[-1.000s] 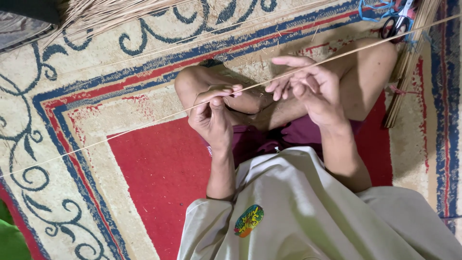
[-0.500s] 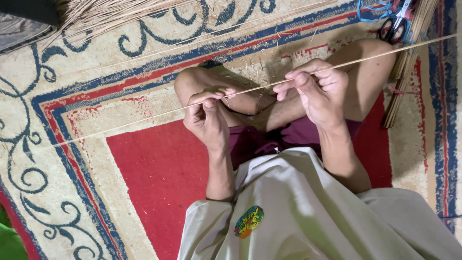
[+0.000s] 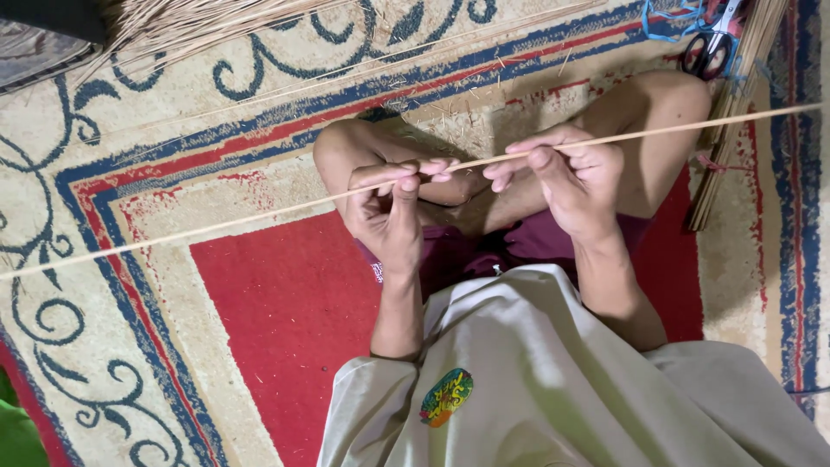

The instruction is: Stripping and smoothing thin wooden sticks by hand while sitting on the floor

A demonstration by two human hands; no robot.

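A long, thin, pale-tan stick of split cane or palm rib runs across the whole view, from the lower left edge up to the right edge, held level above the person's crossed bare legs. The left hand is closed on it, thumb and forefinger pinching the stick from above with the other fingers curled under; the right hand grips it a short way farther along, fingers folded over the top and the thumb pressing from the near side. The stick passes through both hands and extends well beyond each, much farther on the left. To work such a slender strip well, it seems wise to keep the two grips close together, so the span between them stays taut and does not bow or snap, and to let it slide through light fingertips rather than a hard fist. Beneath lies a red, cream and blue patterned carpet; a bundle of similar tan sticks lies at the right, near black-handled scissors.
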